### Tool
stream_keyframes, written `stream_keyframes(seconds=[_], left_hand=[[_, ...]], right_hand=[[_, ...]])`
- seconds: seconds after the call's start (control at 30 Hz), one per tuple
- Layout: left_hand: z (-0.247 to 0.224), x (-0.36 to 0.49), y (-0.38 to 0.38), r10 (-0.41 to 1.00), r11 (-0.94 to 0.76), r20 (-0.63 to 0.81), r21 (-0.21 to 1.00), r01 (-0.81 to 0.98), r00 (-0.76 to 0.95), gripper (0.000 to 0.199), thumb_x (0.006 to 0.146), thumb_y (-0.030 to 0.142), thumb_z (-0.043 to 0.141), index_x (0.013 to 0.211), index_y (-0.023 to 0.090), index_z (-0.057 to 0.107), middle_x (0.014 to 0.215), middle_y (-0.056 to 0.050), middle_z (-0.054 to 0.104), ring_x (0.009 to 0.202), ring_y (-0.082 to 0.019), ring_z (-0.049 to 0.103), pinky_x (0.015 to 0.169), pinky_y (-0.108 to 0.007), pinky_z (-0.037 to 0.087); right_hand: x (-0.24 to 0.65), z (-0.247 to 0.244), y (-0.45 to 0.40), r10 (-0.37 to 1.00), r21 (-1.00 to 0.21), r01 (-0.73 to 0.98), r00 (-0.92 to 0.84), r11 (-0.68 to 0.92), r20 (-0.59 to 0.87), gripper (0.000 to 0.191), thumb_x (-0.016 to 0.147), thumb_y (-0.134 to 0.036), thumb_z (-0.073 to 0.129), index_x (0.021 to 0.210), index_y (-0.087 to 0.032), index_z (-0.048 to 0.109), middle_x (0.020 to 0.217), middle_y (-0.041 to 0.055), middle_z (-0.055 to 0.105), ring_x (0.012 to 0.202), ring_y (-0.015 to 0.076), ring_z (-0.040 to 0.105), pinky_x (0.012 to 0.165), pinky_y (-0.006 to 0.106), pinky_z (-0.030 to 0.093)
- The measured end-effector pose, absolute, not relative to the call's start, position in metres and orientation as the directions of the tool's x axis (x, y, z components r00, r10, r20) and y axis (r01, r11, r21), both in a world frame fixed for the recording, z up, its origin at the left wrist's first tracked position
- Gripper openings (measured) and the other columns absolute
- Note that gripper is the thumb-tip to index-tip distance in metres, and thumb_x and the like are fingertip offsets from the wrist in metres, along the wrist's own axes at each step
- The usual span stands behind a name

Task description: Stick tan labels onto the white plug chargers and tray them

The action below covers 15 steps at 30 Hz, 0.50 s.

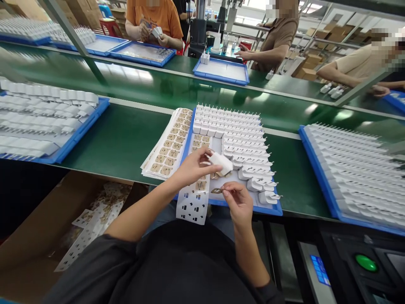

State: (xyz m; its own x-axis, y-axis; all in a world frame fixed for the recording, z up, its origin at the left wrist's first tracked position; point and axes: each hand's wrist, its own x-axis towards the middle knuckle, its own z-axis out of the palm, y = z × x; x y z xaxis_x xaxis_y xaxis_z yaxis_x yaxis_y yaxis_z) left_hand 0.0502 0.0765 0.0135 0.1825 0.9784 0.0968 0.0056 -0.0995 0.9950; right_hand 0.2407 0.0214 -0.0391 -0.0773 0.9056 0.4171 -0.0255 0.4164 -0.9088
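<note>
The left hand (193,166) grips a white charger (221,162) between thumb and fingers, just above the near part of the blue tray (275,210). The right hand (238,202) pinches a small label (217,191) between thumb and forefinger, just below the charger and not touching it. A label sheet (193,202) with most spots bare hangs over the tray's near edge, under the left hand. Rows of chargers (243,139) fill the tray's far and right parts. A stack of sheets (169,145) lies just left of the tray on the green belt (123,139). More trays (47,122) sit far left and right. Used sheets lie in a carton (47,219) near left.
</note>
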Motion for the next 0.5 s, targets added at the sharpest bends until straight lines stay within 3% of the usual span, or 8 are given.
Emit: stream_keyframes(seconds=[0.1,0.2,0.27,0.37,0.5], left_hand=[[0.0,0.035,0.047,0.98,0.122,-0.051,0.921,-0.371,0.193,0.063,0.073,0.05,0.086,0.122,0.023,0.056,0.102,-0.006,0.07,0.091,-0.021,0.072,0.077,-0.032,0.061],[-0.017,0.03,0.024,0.969,0.19,-0.089,0.862,-0.47,0.229,0.069,0.071,0.055,0.085,0.128,0.025,0.059,0.106,-0.008,0.073,0.09,-0.022,0.074,0.079,-0.035,0.062],[-0.027,0.027,0.015,0.977,0.137,-0.049,0.89,-0.435,0.209,0.065,0.071,0.056,0.085,0.122,0.023,0.065,0.109,-0.01,0.074,0.093,-0.024,0.074,0.081,-0.037,0.062],[-0.032,0.021,0.008,0.987,-0.056,0.094,0.961,-0.27,0.131,0.05,0.078,0.051,0.081,0.118,0.022,0.072,0.123,-0.013,0.072,0.114,-0.029,0.07,0.094,-0.04,0.059],[-0.031,0.014,0.003,0.946,-0.284,0.281,0.959,-0.001,0.163,0.048,0.093,0.039,0.068,0.139,0.026,0.064,0.145,-0.014,0.062,0.136,-0.03,0.058,0.108,-0.044,0.053]], right_hand=[[0.228,-0.024,0.016,0.893,-0.898,-0.126,-0.111,0.422,0.436,0.004,0.093,-0.021,0.067,0.092,-0.024,0.066,0.083,0.0023,0.068,0.082,0.0183,0.067,0.074,0.033,0.057],[0.214,-0.01,0.011,0.869,-0.889,-0.18,-0.201,0.421,0.452,0.004,0.094,-0.021,0.067,0.092,-0.025,0.066,0.082,0.0024,0.069,0.08,0.0184,0.067,0.073,0.034,0.058],[0.208,-0.006,0.009,0.87,-0.899,-0.182,-0.235,0.398,0.433,0.003,0.094,-0.023,0.066,0.092,-0.025,0.066,0.082,0.0026,0.069,0.078,0.0181,0.067,0.072,0.033,0.057],[0.204,-0.005,0.008,0.887,-0.919,-0.192,-0.255,0.343,0.385,0.004,0.093,-0.026,0.067,0.09,-0.025,0.066,0.08,0.0016,0.067,0.076,0.0169,0.065,0.07,0.03,0.056],[0.202,-0.008,0.007,0.91,-0.944,-0.23,-0.289,0.238,0.299,0.008,0.092,-0.029,0.07,0.087,-0.024,0.066,0.078,0.0,0.065,0.073,0.015,0.063,0.066,0.027,0.054]])
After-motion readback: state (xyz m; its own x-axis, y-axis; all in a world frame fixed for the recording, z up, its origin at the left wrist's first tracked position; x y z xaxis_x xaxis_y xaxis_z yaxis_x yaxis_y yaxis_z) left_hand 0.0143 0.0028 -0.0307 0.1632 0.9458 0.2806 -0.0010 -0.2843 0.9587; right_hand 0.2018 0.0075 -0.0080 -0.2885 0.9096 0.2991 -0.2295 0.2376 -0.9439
